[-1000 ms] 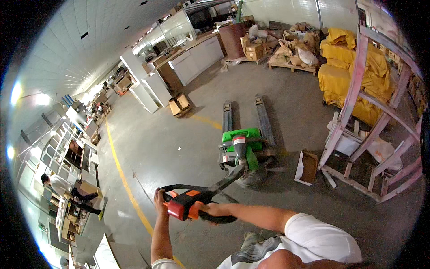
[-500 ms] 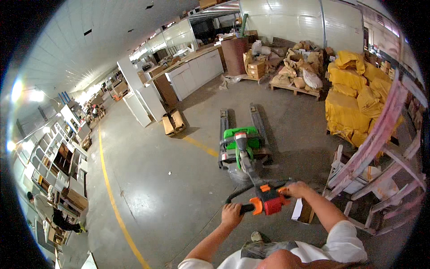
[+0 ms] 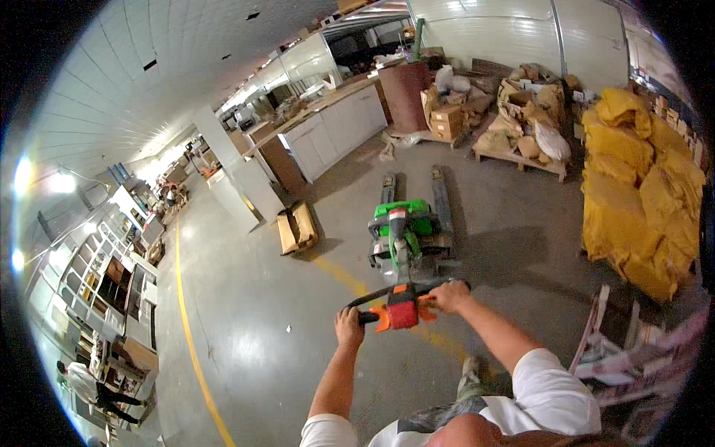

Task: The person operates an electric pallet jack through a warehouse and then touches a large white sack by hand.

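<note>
Far left: white open shelving units (image 3: 97,276) are being seen along the wall, a person (image 3: 88,384) standing by them. A curved yellow floor line (image 3: 188,328) is being shown on glossy grey concrete floor (image 3: 246,298). An open cardboard box (image 3: 298,227) is lying near a white pillar (image 3: 234,175).

Left hand (image 3: 348,325) is being clenched around the black loop handle (image 3: 406,294), beside its orange-red control head (image 3: 401,313). Right hand (image 3: 449,296) is being closed on the same handle's right side.

Green electric pallet jack (image 3: 402,231) is being held mid-floor, directly ahead, twin grey forks (image 3: 441,197) pointing away.

Right: loaded wooden pallet (image 3: 521,156), lumpy yellow sacks (image 3: 640,194), pale wooden frame (image 3: 633,357) at the edge.
</note>
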Available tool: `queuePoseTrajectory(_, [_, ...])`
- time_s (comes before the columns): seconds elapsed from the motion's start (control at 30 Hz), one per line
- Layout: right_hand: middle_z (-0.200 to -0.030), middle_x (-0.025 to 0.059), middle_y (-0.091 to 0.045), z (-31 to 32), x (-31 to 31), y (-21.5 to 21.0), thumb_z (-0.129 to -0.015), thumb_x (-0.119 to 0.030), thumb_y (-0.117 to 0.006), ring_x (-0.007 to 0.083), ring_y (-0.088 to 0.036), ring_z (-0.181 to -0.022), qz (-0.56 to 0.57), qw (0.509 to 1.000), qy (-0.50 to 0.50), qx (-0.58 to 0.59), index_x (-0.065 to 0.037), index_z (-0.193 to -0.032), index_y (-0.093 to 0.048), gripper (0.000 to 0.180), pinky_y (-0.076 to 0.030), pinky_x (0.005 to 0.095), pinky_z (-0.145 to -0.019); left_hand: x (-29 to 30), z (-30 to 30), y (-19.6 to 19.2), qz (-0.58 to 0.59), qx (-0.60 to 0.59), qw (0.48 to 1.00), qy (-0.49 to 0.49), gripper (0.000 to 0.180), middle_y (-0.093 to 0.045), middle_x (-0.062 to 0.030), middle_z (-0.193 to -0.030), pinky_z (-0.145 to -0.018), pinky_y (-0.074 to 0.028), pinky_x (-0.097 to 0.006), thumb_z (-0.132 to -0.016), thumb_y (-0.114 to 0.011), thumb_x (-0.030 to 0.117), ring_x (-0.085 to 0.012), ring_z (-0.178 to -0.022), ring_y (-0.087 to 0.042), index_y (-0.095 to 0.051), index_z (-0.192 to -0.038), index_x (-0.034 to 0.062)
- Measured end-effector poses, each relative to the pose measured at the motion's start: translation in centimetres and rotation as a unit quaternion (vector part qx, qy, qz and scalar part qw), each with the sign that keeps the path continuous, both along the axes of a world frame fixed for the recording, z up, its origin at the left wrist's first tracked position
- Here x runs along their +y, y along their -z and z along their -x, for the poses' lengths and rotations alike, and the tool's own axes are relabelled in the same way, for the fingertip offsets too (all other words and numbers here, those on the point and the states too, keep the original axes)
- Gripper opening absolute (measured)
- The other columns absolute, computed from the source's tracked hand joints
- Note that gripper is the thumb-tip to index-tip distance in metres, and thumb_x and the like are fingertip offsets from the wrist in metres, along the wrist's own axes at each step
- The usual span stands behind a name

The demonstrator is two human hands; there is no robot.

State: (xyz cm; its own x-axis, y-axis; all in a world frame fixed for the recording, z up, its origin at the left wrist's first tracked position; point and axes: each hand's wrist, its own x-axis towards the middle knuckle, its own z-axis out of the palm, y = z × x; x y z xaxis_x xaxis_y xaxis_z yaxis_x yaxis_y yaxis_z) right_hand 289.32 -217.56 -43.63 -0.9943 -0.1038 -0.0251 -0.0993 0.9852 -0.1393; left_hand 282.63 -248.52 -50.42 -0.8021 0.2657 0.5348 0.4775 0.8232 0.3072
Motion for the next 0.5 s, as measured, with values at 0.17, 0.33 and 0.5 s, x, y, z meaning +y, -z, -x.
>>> queuePoseTrajectory(0.17, [-0.086, 0.0116, -0.067, 1.4, -3.2, -2.0, -0.087, -0.051, -0.046, 0.0313, -0.064, -0.081, 0.011, 1.000, 0.007, 0.010, -0.018, -0.097, -0.067, 0.040, -0.049, 0.0466, -0.071, -2.9, 1.6, -0.7, 0.012, -0.008, 1.000, -0.020, 0.028, -0.057, -0.0110, -0.103, -0.092, -0.036, -0.046, -0.069, -0.065, 0.005, -0.0349, -0.105, -0.049, -0.054, -0.095, 0.0091])
queuePoseTrajectory(0.33, [-0.092, 0.0125, -0.066, 7.6, -2.7, -2.2, -0.087, -0.036, -0.051, 0.0300, -0.063, -0.087, -0.016, 1.000, -0.010, 0.025, -0.015, -0.097, -0.067, 0.028, -0.049, 0.0436, -0.076, -3.5, 6.1, -0.3, -0.013, 0.072, 0.997, 0.013, 0.028, -0.058, -0.0117, -0.099, -0.085, -0.038, -0.045, -0.068, -0.063, 0.004, -0.0353, -0.096, -0.050, -0.054, -0.094, 0.0080])
queuePoseTrajectory(0.5, [-0.095, 0.0115, -0.066, 10.2, -7.6, -5.2, -0.087, -0.030, -0.050, 0.0311, -0.063, -0.089, -0.002, 0.999, 0.010, -0.031, -0.013, -0.095, -0.066, 0.025, -0.048, 0.0432, -0.077, -8.1, 8.8, -2.9, -0.017, 0.054, 0.998, 0.038, 0.028, -0.058, -0.0114, -0.095, -0.083, -0.040, -0.045, -0.065, -0.064, 0.002, -0.0349, -0.093, -0.051, -0.055, -0.091, 0.0069])
